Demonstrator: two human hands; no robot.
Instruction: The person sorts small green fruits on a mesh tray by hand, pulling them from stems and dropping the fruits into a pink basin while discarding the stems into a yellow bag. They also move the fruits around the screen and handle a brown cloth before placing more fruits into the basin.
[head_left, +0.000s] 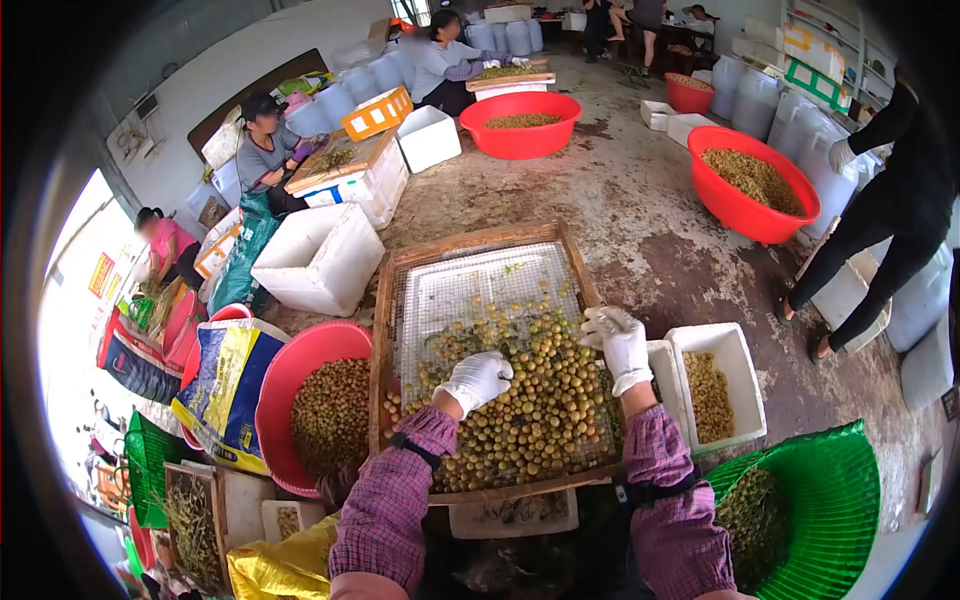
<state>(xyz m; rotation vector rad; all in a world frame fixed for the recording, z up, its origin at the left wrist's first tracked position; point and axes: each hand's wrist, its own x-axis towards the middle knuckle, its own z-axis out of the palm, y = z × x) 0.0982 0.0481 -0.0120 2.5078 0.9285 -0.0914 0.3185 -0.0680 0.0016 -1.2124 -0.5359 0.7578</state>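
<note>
A wooden-framed mesh screen (383, 330) lies in front of me, with many small round yellow-green fruits (535, 410) heaped on its middle and near part. My left hand (478, 382), in a white glove, is over the left side of the heap with its fingers curled together; whatever they hold is hidden. Gloved in white too, my right hand (617, 342) is at the right frame edge, fingers bent and pressed together, and I cannot make out anything in them. Under the far part of the mesh a white surface shows through.
A pink tub (275, 400) of fruit is at left, a white foam box (745, 385) and a green basket (840, 500) at right. Red tubs (520, 145) stand farther off. Co-workers sit at the back left; a person in black (900, 210) stands at right.
</note>
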